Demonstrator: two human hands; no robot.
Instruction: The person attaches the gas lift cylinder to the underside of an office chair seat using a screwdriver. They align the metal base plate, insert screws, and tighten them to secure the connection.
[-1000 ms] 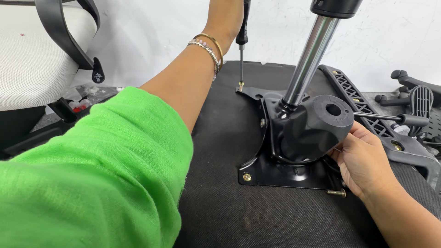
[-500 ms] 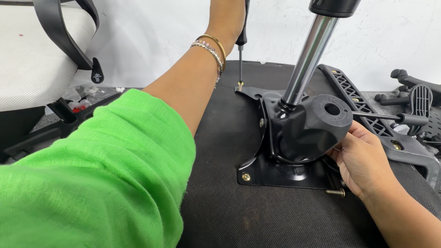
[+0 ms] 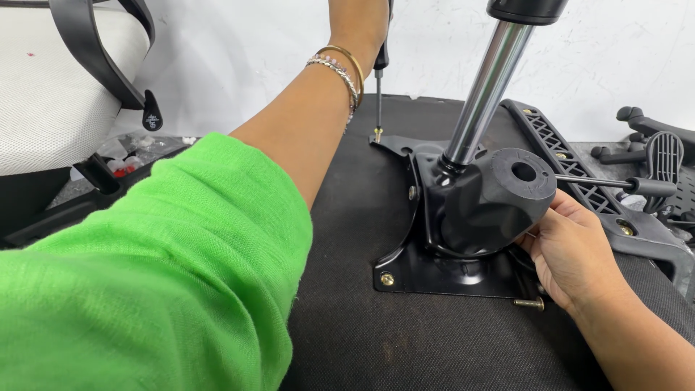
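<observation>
Reaching across from 8 o'clock, my left arm in its green sleeve runs up to 12 o'clock, where my left hand is cut off by the top edge of the head view. It is wrapped around the black handle of a screwdriver, though I cannot see how my fingers sit on it. Two bangles ring that wrist. The screwdriver stands upright, its thin shaft coming straight down so the tip meets a brass screw at the far corner of the black seat mechanism plate.

That plate lies flat on the upturned chair seat, dark fabric filling the middle of the view. A chrome gas-lift cylinder rises from the plate, leaning towards 1 o'clock. Below it bulges the round black housing with a hole in its face.

At 4 o'clock my right hand is loosely curled, fingertips pressed against the lower side of the housing and the plate's near right edge, clasping nothing. A loose bolt lies just beside that hand at the plate's corner. Another brass screw sits in the near left corner.

At 3 o'clock a black armrest bracket runs along the seat's edge. At 10 o'clock a white mesh chair back stands.
</observation>
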